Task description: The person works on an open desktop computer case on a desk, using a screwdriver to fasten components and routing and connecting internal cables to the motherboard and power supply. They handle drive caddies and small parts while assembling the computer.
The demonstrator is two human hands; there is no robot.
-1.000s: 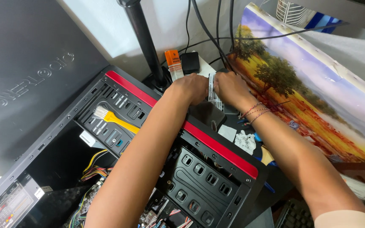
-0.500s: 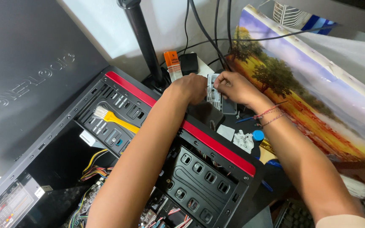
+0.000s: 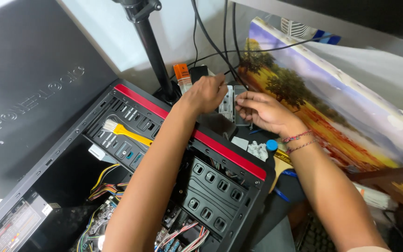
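Nearest the camera lies an open computer case, black with a red strip along its upper edge, coloured wires bundled inside it and a row of black drive bays toward its right end. A small brush with a yellow handle rests on the case's slotted frame. Both forearms reach across the case toward the far edge of the counter. Just beyond the red strip, a blue-capped item and some small pale scraps sit near the right wrist, which wears thin bracelets. Further on, the left hand and right hand meet at a small grey metal bracket, standing upright between them. The left grip curls over the bracket's left side; the right grip pinches its right edge with fingertips. Behind them stand a black pole, an orange-tipped tool, dark cables, and a landscape painting leaning at the right.
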